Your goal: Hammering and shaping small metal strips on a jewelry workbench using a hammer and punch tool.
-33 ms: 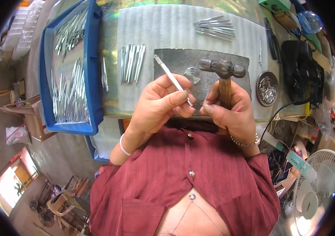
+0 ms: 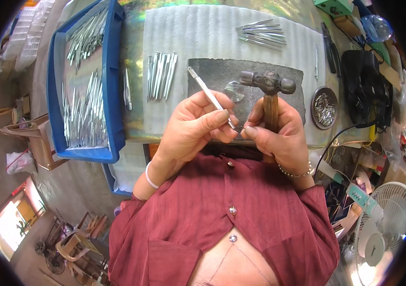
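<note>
My left hand [image 2: 202, 118] pinches a thin silver metal rod [image 2: 208, 93] between thumb and fingers; it tilts from upper left to lower right. In my right hand [image 2: 281, 127] a ball-peen hammer [image 2: 269, 82] stands head up, its wooden handle wrapped by the fingers. The right thumb and fingertip meet close to the rod's lower end; whether a tiny piece is between them is too small to tell. Beneath the hands lies a dark flat block [image 2: 208, 69], with a clear round disc [image 2: 234, 90] on it. A round dish [image 2: 313, 114] of small metal pieces sits to the right.
White foam sheet [image 2: 184, 28] covers the bench, carrying a row of metal rods [image 2: 161, 76] and a fanned pile of rods [image 2: 262, 35]. At left stands a blue tray [image 2: 113, 95] full of similar pieces. Black-handled pliers [image 2: 330, 50] and a fan [image 2: 379, 229] are at right.
My right hand and the hammer have shifted very slightly left, bringing the right fingertips closer to the rod's lower end. My left hand holds nearly still.
</note>
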A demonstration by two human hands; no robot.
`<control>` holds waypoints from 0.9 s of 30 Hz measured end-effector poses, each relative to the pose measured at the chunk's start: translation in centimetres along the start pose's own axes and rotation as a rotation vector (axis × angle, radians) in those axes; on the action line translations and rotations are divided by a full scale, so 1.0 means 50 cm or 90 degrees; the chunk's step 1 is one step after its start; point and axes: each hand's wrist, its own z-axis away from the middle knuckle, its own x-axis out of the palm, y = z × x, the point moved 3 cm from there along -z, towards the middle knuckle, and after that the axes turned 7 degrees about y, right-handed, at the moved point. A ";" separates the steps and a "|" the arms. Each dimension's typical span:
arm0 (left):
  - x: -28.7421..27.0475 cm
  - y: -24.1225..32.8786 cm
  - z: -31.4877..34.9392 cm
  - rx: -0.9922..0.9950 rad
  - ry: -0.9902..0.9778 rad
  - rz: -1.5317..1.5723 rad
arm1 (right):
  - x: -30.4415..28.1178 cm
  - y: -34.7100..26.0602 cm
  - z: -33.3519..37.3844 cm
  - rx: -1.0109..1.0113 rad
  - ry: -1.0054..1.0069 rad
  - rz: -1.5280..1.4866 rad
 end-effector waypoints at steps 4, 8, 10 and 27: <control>-0.017 -0.006 -0.003 -0.023 -0.041 0.086 | 0.023 0.007 -0.011 -0.001 -0.034 0.061; -0.018 -0.003 -0.004 -0.042 -0.063 0.117 | 0.032 0.008 -0.013 -0.004 -0.038 0.067; -0.019 -0.002 -0.005 -0.037 -0.071 0.117 | 0.032 0.011 -0.015 -0.005 -0.026 0.068; -0.014 0.000 -0.008 0.079 -0.013 -0.055 | 0.019 0.018 -0.022 -0.013 0.009 0.076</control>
